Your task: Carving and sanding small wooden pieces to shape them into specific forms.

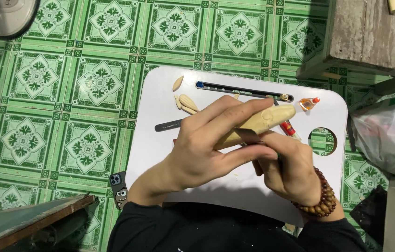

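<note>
The left hand [206, 144] grips a pale wooden carving [263, 122] above the middle of the white tabletop [160, 140]. The right hand [286, 163], wearing a brown bead bracelet [323, 198], presses a small dark blade [249, 136] against the carving's underside. Three small carved pieces [185, 102] lie near the tabletop's far left corner.
</note>
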